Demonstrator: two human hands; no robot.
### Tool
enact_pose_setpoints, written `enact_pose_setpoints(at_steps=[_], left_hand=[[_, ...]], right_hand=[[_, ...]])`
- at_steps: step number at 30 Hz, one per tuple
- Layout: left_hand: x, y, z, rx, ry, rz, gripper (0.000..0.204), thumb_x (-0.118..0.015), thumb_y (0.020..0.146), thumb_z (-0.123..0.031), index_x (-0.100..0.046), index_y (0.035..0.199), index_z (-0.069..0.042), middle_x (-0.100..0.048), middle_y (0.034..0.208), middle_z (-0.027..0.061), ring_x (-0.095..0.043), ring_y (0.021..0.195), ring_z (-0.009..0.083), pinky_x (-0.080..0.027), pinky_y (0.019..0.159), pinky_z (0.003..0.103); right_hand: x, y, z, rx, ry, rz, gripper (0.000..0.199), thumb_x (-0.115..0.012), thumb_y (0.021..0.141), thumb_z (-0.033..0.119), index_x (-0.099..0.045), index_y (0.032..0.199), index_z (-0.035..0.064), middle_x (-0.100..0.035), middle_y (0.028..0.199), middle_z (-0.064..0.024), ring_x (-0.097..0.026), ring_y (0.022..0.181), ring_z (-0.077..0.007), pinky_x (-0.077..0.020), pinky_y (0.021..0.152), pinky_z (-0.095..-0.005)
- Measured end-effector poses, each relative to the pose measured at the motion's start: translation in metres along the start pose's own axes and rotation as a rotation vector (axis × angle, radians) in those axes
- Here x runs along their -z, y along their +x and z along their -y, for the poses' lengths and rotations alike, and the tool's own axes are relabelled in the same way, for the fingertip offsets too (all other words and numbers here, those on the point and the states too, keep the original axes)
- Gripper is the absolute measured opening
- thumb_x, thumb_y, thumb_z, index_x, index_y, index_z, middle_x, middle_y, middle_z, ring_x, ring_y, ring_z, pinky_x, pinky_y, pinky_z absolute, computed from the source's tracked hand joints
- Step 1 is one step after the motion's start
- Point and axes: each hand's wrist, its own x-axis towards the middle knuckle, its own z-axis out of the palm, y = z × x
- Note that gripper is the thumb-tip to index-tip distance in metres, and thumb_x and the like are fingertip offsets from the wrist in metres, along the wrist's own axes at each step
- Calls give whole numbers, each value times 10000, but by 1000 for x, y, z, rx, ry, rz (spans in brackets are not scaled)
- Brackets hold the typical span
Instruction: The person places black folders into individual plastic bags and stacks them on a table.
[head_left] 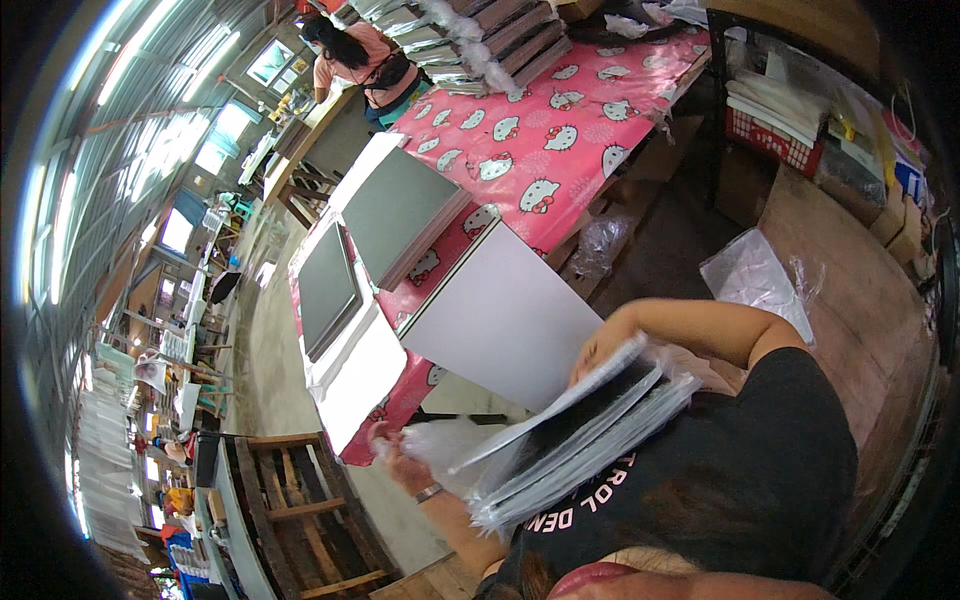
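A stack of flat, dark sheets in clear plastic sleeves (590,430) is held against my body, with its top sleeve lifted. My right hand (598,352) curls over the far right edge of the stack, fingertips partly hidden. At the left, my left hand (398,462), with a band at the wrist, pinches the loose end of a clear plastic sleeve (440,445). Beyond the stack, a large white board (510,310) stands at the near end of the pink table (560,215). Grey flat boards (400,205) are piled on the table, and a smaller dark grey pile (329,290) lies left of them.
White paper (352,385) covers the table's left edge. Wrapped bundles (490,45) are stacked at the far end. A wooden pallet (310,510) stands lower left. Crumpled plastic (755,275) lies on the floor at right, near a red basket (770,140). Another person (355,60) sits farther back.
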Motion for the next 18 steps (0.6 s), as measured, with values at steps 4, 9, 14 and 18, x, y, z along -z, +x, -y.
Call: enact_pose_setpoints(at_steps=[4, 9, 14, 18], left_hand=[[-46, 12, -30, -56, -197, 273, 327, -690, 716, -138, -568, 994, -16, -555, 1044, 84, -525, 899, 158, -412, 805, 269], [-112, -15, -57, 9, -289, 553, 330, -638, 647, 16, -566, 968, -8, -544, 1087, 102, -516, 1029, 236, -425, 866, 318], [-145, -6, -67, 113, -617, 546, 446, -598, 717, 90, -489, 1142, 5, -500, 1270, 177, -441, 1235, 305, -332, 1058, 422], [-144, -7, -60, 172, -515, 471, 504, -651, 732, 43, -479, 1206, 26, -534, 1235, 170, -498, 1177, 279, -377, 1029, 395]], right_hand=[[40, 29, -107, -600, -763, -72, 583, -527, 895, 424, -460, 1293, 4, -482, 1285, -227, -461, 1191, -348, -341, 1017, -397], [-2, 72, 100, 756, -603, -672, 825, -694, 788, 216, -198, 1426, 46, -537, 1181, -258, -559, 1053, -331, -448, 888, -414], [5, 38, 152, 373, -497, -810, 736, -693, 769, 85, -298, 1388, 47, -643, 892, -151, -633, 786, -248, -504, 681, -357], [-4, 35, 157, 532, -529, -882, 533, -676, 771, 59, -472, 1259, -3, -650, 778, -148, -638, 723, -210, -504, 660, -322]])
